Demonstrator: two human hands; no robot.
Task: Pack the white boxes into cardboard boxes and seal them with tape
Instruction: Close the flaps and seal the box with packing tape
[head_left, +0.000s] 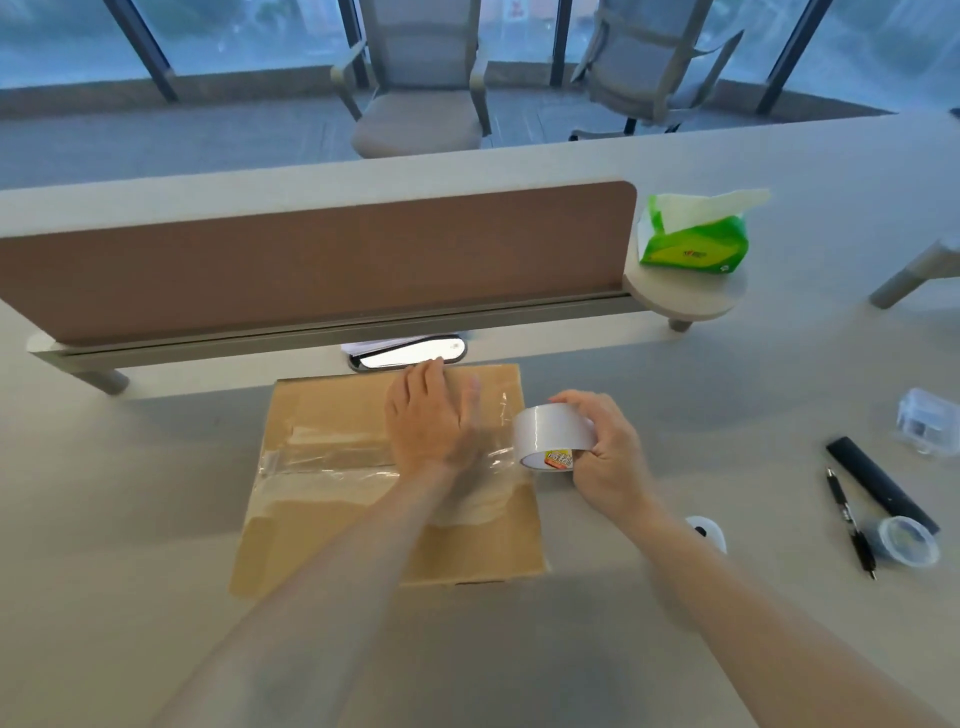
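**Q:** Which surfaces carry print?

**A:** Three.
(a) The tape roll (553, 441) has a yellow-and-orange label (558, 460) at its core, with dark characters too blurred to read.
(b) The green tissue pack (693, 244) has a small red mark (693, 254) on its front face and a white symbol near its lower right corner; neither is legible.
(c) The black pen (852, 525) has a pale mark on its barrel, too small to read.

**Q:** Any signs or numbers elsewhere?

**A:** A red patch (514, 8) behind the window glass, at the top edge, may be a sign; its content cannot be told. No word or number can be read.
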